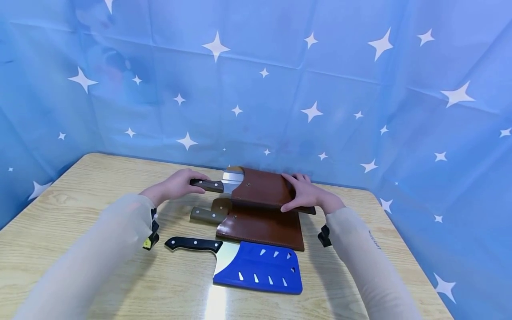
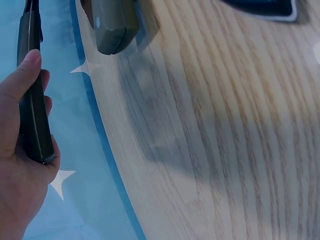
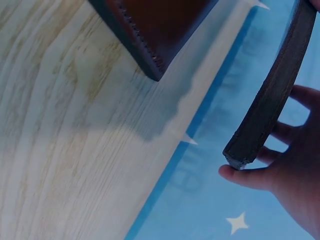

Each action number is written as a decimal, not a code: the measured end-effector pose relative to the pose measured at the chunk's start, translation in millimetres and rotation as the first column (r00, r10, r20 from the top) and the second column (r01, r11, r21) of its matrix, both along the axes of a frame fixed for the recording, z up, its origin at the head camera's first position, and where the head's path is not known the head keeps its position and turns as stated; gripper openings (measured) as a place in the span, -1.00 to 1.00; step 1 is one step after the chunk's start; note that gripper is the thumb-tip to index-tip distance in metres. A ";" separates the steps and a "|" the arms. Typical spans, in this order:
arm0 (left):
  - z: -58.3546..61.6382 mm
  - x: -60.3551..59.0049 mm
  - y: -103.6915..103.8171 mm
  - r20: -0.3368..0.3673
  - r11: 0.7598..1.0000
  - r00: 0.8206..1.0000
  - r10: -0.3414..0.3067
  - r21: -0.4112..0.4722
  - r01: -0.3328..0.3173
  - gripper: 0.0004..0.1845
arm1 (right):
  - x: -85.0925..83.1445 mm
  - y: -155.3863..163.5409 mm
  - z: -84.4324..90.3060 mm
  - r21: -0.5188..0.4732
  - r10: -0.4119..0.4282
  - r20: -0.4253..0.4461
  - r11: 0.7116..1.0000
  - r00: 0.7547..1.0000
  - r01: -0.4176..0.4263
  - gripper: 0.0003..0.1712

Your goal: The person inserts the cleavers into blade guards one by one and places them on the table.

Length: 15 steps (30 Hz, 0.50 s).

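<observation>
Left hand (image 1: 176, 186) wrapped round the dark wooden handle (image 1: 206, 185) of a cleaver, fingers curled tight on it, thumb laid along the top in the left wrist view. Right hand (image 1: 306, 194) clamped on the brown leather sheath (image 1: 268, 189), thumb under its near edge, fingers spread over its top. Sheath raised above the wooden table (image 1: 80, 213), toward the far side, with a strip of bare steel blade (image 1: 232, 180) showing between handle and sheath mouth. Just nearer, flat on the table, a second brown sheath (image 1: 264, 226) with a wooden-handled knife (image 1: 208, 215) in it. Nearest, a black-handled cleaver (image 1: 194, 243) in a blue plastic guard (image 1: 260, 268). Behind, a blue star-printed backdrop (image 1: 320, 80).
</observation>
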<state>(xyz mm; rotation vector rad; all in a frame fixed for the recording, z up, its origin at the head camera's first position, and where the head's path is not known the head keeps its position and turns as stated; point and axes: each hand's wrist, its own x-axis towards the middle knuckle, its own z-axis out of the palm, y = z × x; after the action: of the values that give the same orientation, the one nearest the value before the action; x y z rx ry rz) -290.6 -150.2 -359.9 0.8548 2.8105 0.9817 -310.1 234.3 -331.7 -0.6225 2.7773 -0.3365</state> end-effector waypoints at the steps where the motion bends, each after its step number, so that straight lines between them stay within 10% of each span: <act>1: 0.2 -0.4 1.2 0.002 1.000 1.000 0.000 -0.001 0.000 -0.64 | -0.2 -0.7 -0.1 0.000 0.003 -0.002 1.000 1.000 -0.003 0.34; 15: 4.1 -1.5 13.3 0.066 0.999 0.997 0.033 0.033 -0.035 -0.70 | -0.4 -15.3 3.4 -0.016 0.031 0.006 0.999 1.000 -0.031 0.34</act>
<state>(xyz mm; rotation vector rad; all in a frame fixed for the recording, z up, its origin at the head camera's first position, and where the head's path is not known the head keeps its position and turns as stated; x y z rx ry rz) -292.2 -136.9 -355.9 0.7655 2.7698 1.0456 -310.4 219.0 -328.3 -0.6659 2.7584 -0.3533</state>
